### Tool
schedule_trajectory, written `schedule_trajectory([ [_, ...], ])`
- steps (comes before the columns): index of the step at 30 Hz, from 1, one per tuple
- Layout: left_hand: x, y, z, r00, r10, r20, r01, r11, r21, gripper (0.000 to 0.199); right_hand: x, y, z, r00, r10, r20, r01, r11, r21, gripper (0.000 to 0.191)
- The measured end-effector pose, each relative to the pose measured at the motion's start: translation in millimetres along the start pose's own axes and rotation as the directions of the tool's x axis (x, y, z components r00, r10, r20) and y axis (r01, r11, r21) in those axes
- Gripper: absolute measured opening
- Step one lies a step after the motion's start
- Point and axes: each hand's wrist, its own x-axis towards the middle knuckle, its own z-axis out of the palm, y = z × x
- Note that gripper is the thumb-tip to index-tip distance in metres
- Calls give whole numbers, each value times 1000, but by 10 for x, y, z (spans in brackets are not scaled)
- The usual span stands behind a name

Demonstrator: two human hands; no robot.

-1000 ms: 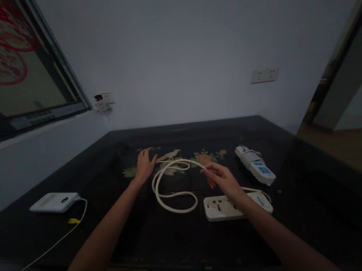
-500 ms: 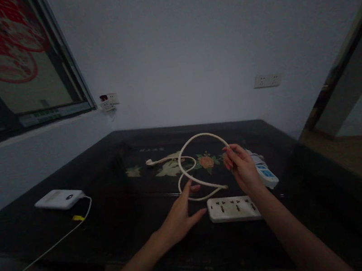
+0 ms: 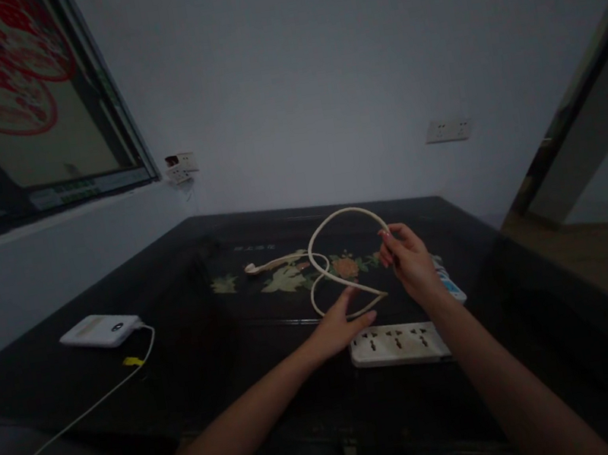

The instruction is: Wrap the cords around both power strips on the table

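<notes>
My right hand (image 3: pixel 410 261) is closed, pinching a white power cord (image 3: pixel 346 211) between thumb and fingers and raising it in a loop above the table. My left hand (image 3: pixel 343 325) has its thumb and fingers apart, close to the lower part of that loop; whether it touches the cord I cannot tell. Just beyond the left thumb lies a white power strip (image 3: pixel 397 343), its right end hidden behind my right forearm. The cord's far end, with a white plug (image 3: pixel 251 269), rests on the flower-patterned tabletop.
A second strip with blue sockets (image 3: pixel 453 290) lies partly behind my right wrist. On the left sit a white power bank (image 3: pixel 102 330) with a thin cable and a yellow tag (image 3: pixel 133 361). The dark table (image 3: pixel 172 271) meets a wall with outlets (image 3: pixel 449 130); a window (image 3: pixel 86 131) is at left.
My left hand has moved right and slightly away from me, over the near edge of the power strip. My right hand has risen a little with the cord, and the loop has shifted right.
</notes>
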Motion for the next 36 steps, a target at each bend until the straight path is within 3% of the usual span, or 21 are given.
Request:
schedule_trajectory([
  [2, 108, -2, 86, 999, 25, 34, -17, 979, -201, 65, 16, 25, -4, 1000, 12, -19, -13, 999, -49, 25],
  [4, 119, 24, 64, 997, 19, 68, 2, 953, -302, 49, 47, 49, -24, 998, 11, -54, -16, 996, -91, 26],
  [8, -37, 105, -258, 1000, -6, 3, 6, 938, -346, 24, 158, 118, -99, 991, -20, -136, 7, 995, -96, 31],
  [12, -81, 123, -450, 999, -7, -49, -11, 935, -355, 29, 228, 202, -121, 984, -20, -176, 8, 998, -68, 35],
  [16, 104, 70, -208, 992, -118, 32, 121, 904, -411, 61, 193, 237, -65, 987, -8, -160, -4, 997, -77, 35],
  [19, 219, 66, -4, 986, -67, 152, 128, 891, -436, 45, 166, 218, -59, 987, -13, -163, -4, 994, -107, 34],
  [22, 186, 111, -38, 985, -39, 165, 109, 891, -441, 33, 170, 196, -118, 983, -24, -184, 0, 992, -129, 33],
  [25, 8, 181, -373, 995, -98, 8, 92, 895, -437, 36, 177, 204, -209, 979, -27, -204, -1, 990, -138, 33],
  [27, -156, 250, -727, 971, -145, -189, 70, 932, -355, 35, 170, 219, -262, 977, -25, -212, -6, 990, -141, 33],
  [30, -419, 395, -1344, 914, -124, -386, 144, 989, 24, 30, 146, 219, -314, 974, -31, -224, 1, 991, -135, 31],
  [33, -662, 527, -1940, 868, -26, -497, 291, 836, 465, 28, 125, 164, -331, 974, -48, -220, 23, 993, -118, 29],
  [36, -859, 567, -2437, 792, 130, -597, 401, 627, 668, 30, 129, 74, -341, 977, -66, -201, 44, 993, -112, 27],
])
